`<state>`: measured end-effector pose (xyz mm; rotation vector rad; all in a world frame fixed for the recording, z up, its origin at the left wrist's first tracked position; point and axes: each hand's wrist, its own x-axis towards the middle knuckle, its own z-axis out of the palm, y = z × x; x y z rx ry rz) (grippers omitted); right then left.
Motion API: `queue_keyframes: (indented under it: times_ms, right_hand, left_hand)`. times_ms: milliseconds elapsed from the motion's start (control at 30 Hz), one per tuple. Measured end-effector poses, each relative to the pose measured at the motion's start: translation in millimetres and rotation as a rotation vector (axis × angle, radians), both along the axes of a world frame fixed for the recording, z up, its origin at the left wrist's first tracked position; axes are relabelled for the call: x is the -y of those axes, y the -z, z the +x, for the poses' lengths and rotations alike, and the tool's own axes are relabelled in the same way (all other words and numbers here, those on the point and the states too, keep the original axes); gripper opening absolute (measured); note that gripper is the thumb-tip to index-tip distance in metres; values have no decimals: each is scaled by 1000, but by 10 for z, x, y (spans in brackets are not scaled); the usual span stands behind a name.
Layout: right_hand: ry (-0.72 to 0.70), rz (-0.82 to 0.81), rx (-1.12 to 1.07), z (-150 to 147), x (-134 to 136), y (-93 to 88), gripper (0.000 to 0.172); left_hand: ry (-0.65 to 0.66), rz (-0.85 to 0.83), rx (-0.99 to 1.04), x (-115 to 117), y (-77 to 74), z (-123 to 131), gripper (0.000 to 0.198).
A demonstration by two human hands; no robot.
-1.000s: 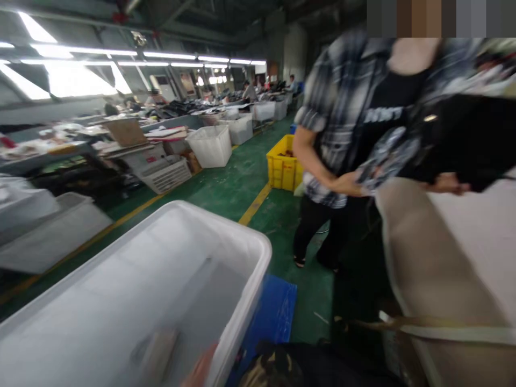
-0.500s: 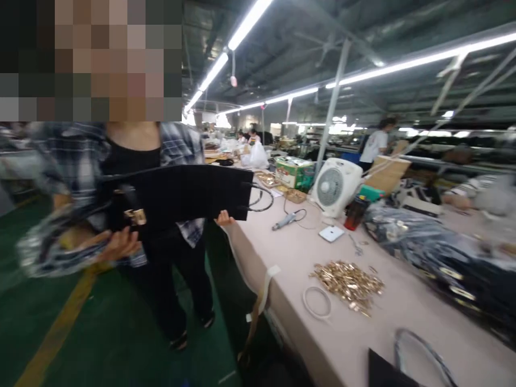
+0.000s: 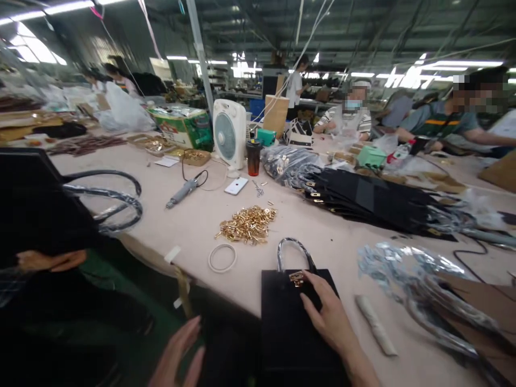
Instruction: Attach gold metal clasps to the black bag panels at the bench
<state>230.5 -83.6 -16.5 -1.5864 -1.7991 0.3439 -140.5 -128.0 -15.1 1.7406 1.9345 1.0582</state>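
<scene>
A pale table (image 3: 181,226) runs out beyond both hands, its near edge lost in shadow by the left one. Far ahead and to the right of the right hand lies a heap of black bags (image 3: 363,193), overlapping so closely, partly under clear plastic, that they cannot be counted. Beyond the left hand, off to its left, a co-worker's hand (image 3: 52,260) shows under another black bag (image 3: 32,199), cut off by the picture's edge. The small bag (image 3: 290,338) lies on the table directly under the right hand (image 3: 303,285), its lower edge melting into the dark. A fan (image 3: 228,134) stands well beyond that hand, leftward. The right hand is spread loosely, fingertips on the bag's front; the left hand (image 3: 191,336) is open too (blurred, and cropped at the wrist), with nothing visible in it. Ahead and left of the right hand sit a pile of gold pieces (image 3: 248,224) and, nearer, a white ring (image 3: 222,270). The gold clasp (image 3: 296,278) is at the right forefinger's tip; whether it is pressed cannot be told.
</scene>
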Motion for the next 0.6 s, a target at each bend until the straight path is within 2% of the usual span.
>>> queue_keyframes:
  times_ms: [67,133,200,267,333,467,600]
  right_hand:
    - [-13,-5,-37,26,2,-27,49]
    - [-23,2,-59,34,-7,-37,47]
    - [-26,10,-63,24,-28,-30,46]
    - [-23,20,-53,10,-56,0,45]
    - [-13,34,-45,18,-84,65,45]
    - [16,104,-63,190,-192,327,48]
    - [17,170,-152,446,-503,620,44]
  left_hand:
    - [288,-69,9,-244,-128,345,47]
    - [426,-111,-36,-534,-243,752,56]
    - [508,-122,-85,-783,-317,1126,69]
    - [520,-123,-104,-936,-351,1392,67]
    - [488,-130,-85,-991,-360,1533,60]
    - [464,-122,-10,-974,-334,1606,44]
    - [467,-55,96,-1100,-233,1713,34]
